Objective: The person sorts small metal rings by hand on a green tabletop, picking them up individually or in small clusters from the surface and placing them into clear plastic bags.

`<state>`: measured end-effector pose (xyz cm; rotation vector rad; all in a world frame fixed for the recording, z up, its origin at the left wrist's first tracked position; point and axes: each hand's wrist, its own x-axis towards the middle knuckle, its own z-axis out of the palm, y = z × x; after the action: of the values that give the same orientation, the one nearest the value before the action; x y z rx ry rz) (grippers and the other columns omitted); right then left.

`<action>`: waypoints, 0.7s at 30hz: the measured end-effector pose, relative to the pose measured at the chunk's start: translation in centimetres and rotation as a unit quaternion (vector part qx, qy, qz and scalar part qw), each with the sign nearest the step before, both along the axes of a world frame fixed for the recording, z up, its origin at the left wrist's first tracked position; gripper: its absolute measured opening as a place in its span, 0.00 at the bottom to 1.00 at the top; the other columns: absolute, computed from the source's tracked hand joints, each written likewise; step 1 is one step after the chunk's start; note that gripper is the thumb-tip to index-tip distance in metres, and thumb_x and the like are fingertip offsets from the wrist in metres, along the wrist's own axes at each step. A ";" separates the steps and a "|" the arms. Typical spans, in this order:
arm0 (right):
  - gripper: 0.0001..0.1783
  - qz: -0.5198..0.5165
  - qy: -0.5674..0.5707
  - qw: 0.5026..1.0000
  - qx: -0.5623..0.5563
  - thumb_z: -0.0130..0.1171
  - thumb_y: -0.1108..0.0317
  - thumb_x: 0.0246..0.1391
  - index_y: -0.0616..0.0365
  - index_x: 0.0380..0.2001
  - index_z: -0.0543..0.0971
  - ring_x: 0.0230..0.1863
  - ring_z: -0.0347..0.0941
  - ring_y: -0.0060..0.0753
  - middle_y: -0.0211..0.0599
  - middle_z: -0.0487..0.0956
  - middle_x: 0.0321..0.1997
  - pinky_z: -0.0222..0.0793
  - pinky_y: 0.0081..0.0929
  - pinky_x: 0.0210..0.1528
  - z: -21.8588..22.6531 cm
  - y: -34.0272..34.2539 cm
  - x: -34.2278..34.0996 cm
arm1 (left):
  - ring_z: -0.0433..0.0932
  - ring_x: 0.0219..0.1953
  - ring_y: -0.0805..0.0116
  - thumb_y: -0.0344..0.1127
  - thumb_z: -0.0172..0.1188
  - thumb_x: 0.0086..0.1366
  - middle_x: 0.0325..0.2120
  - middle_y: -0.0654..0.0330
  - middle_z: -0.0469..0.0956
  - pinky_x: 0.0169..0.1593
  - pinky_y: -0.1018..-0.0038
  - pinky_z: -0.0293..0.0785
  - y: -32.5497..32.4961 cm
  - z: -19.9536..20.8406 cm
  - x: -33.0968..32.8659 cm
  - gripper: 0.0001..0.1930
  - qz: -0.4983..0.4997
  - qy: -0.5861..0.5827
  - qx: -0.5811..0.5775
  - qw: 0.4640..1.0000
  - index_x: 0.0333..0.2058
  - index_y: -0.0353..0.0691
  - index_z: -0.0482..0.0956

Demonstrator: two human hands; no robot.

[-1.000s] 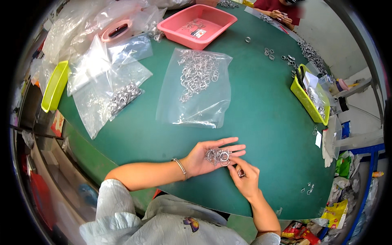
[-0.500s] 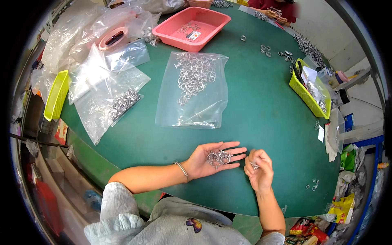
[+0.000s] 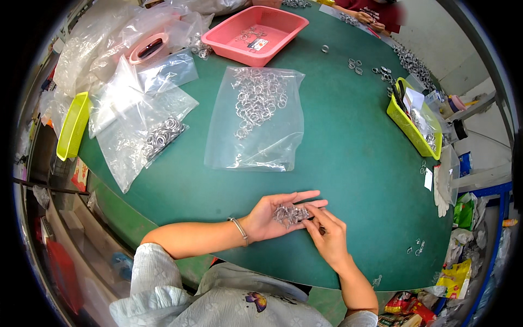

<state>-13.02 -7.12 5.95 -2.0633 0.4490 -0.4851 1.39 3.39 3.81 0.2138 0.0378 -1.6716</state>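
A heap of small silver metal rings (image 3: 287, 216) lies in the palm of my left hand (image 3: 264, 219), which is turned up with its fingers stretched out beneath them. My right hand (image 3: 330, 235) reaches over from the right, thumb and forefinger pinching at the heap's right edge; its other fingers curl under. Just which rings it grips is too small to make out. Beyond my hands, a clear plastic bag (image 3: 248, 155) lies flat on the green table (image 3: 348, 158). Many silver rings (image 3: 261, 98) show in the upper part of that bag.
A pink tray (image 3: 278, 48) holding a few rings stands at the back. Clear bags (image 3: 122, 144) and a yellow-green basket (image 3: 73, 126) fill the left. Another yellow-green basket (image 3: 409, 128) is at right, near loose rings (image 3: 418, 248). A person (image 3: 376, 15) sits at the far edge.
My right hand has moved left from beside my left fingertips onto the rings in the left palm. The left hand stays nearly in place.
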 end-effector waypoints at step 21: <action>0.06 -0.063 -0.042 0.997 -0.009 0.60 0.80 0.47 0.64 0.31 0.79 0.19 0.63 0.17 0.31 0.70 0.19 0.57 0.17 0.19 0.4 -1.3 -0.1 | 0.63 0.59 0.60 0.38 0.38 0.69 0.57 0.51 0.63 0.65 0.64 0.54 0.1 -0.3 -0.4 0.23 -0.007 -0.008 -0.005 1.000 0.59 0.30 0.59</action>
<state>-13.10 -8.37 6.32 -2.0303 0.5281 -0.6509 1.02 3.50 3.50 0.2200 0.0165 -1.6828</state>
